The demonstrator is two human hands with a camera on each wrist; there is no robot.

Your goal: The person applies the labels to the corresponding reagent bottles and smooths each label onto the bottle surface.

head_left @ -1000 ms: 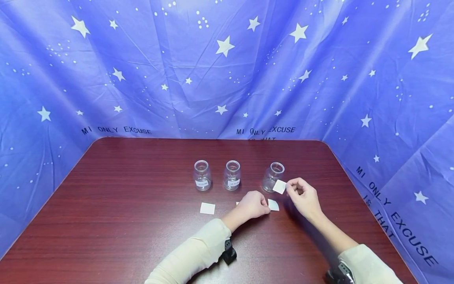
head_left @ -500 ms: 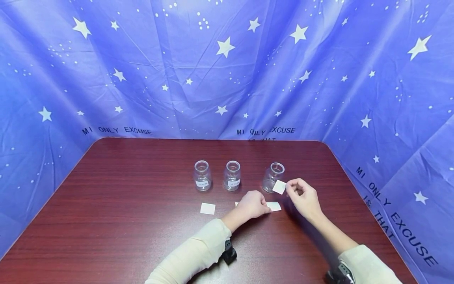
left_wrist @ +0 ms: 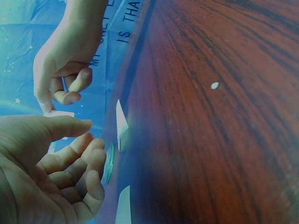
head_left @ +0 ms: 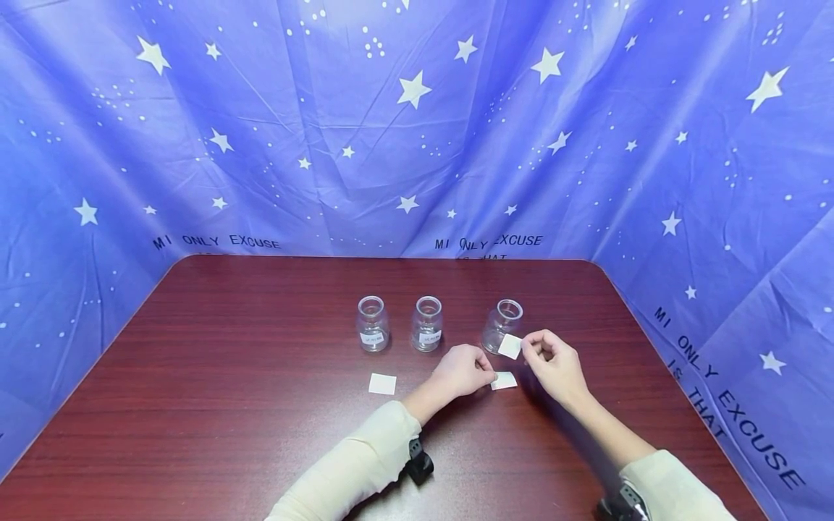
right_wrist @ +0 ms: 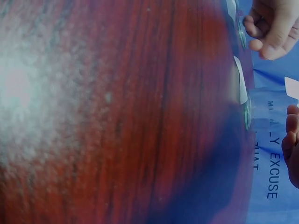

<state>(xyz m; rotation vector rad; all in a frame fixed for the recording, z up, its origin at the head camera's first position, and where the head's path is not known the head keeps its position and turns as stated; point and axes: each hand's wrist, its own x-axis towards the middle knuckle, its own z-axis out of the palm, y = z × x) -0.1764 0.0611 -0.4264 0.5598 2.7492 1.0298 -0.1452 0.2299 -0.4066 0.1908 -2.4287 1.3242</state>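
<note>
My right hand point(head_left: 557, 365) pinches a small white label point(head_left: 510, 346) by its edge, in front of the right glass jar point(head_left: 505, 318). The label overlaps the jar's lower side in the head view; whether they touch I cannot tell. My left hand point(head_left: 464, 370) hovers just left of a white paper piece point(head_left: 504, 380) on the table. In the left wrist view, thumb and fingers of the left hand point(left_wrist: 60, 172) are loosely bent and apart, with nothing between them. That paper piece point(right_wrist: 240, 80) stands slightly raised in the right wrist view.
Two more glass jars, the left one point(head_left: 372, 325) and the middle one point(head_left: 426, 325), stand upright with white labels on their fronts. Another white paper piece point(head_left: 382, 383) lies at left on the dark red table point(head_left: 260, 434). A blue starry curtain point(head_left: 326, 145) surrounds the table's back and sides.
The curved paper by my left hand has come down flatter, and that hand has let go and lifted slightly. My right hand has moved barely left with its label.
</note>
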